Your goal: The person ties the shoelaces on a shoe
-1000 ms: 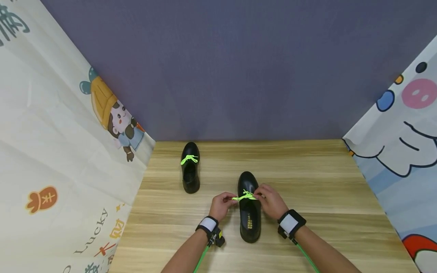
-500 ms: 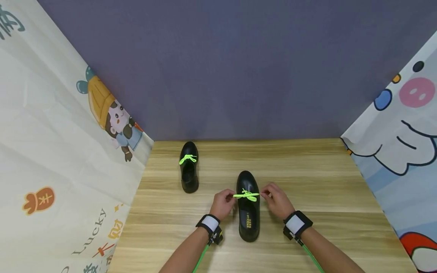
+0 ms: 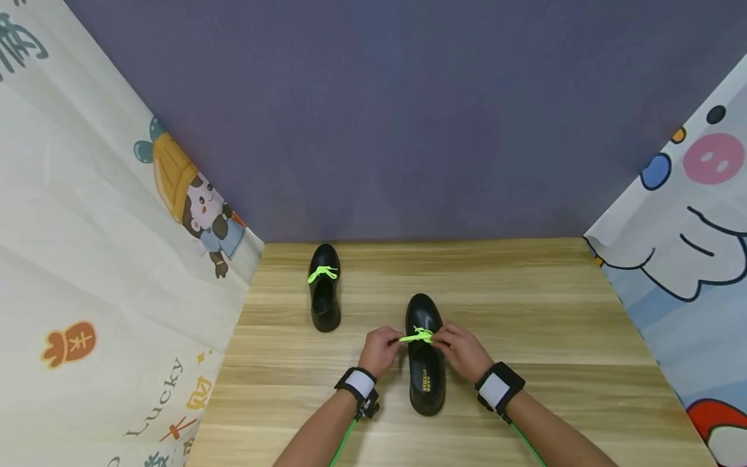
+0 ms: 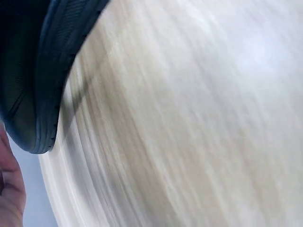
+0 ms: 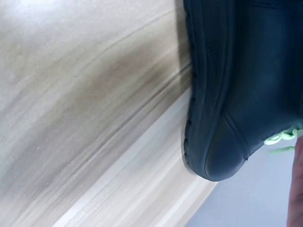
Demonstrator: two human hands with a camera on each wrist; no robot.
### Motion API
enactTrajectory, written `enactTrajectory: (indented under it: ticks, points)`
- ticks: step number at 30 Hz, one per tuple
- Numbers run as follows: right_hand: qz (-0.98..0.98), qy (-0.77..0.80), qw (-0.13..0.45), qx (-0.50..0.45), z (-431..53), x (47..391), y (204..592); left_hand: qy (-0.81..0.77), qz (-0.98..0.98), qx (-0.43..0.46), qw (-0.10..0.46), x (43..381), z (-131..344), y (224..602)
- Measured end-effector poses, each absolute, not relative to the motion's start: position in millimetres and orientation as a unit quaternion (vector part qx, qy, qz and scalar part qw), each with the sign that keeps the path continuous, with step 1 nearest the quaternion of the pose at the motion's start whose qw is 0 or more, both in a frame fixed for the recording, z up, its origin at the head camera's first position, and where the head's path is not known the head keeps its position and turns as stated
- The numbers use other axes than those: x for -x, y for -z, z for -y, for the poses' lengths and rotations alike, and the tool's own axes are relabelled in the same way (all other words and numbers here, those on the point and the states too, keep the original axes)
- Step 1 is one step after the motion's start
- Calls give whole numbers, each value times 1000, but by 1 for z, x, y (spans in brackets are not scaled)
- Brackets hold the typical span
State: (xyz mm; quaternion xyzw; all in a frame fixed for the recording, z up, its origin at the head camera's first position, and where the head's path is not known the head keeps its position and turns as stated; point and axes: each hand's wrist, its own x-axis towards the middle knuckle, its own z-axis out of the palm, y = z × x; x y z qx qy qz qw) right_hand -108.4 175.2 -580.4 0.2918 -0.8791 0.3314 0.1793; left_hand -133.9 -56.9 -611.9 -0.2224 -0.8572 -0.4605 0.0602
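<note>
A black leather shoe stands on the wooden surface, toe pointing away from me, with a neon-green shoelace across its top. My left hand pinches the lace's left part, pulled out beyond the shoe's side. On the other side, my right hand pinches the lace close to the knot; its fingertips cover the right part. In the left wrist view the shoe's side fills the top left corner, with some fingers at the edge. The right wrist view shows the toe and a little green lace.
A second black shoe with a tied green bow stands farther back on the left. Behind the wooden surface rises a grey-blue panel. Printed white sheets hang at the left and right.
My right hand drew outward to the right, spreading the lace straight across the shoe, then came back in to the knot. My left hand stays at the left part of the lace.
</note>
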Motion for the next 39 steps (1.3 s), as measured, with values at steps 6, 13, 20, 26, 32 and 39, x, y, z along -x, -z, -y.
enactTrajectory:
  ticks: [6,13,20,26,32,39]
  points:
    - [881,-319,193,-290,-177,110,579,389,879,248,117,132,55,613]
    - [881,-311,202,-293,-177,110,578,366,884,255,140,129,54,616]
    - [879,-324,198,-289,-176,108,579,378,884,243,132,127,56,617]
    - [896,-327,161,-253,-180,106,582,431,874,218,61,125,61,616]
    - [908,-342,142,-198,-187,102,583,450,871,188,59,119,61,612]
    - [906,-352,147,-186,-192,96,586,416,892,175,11,102,42,590]
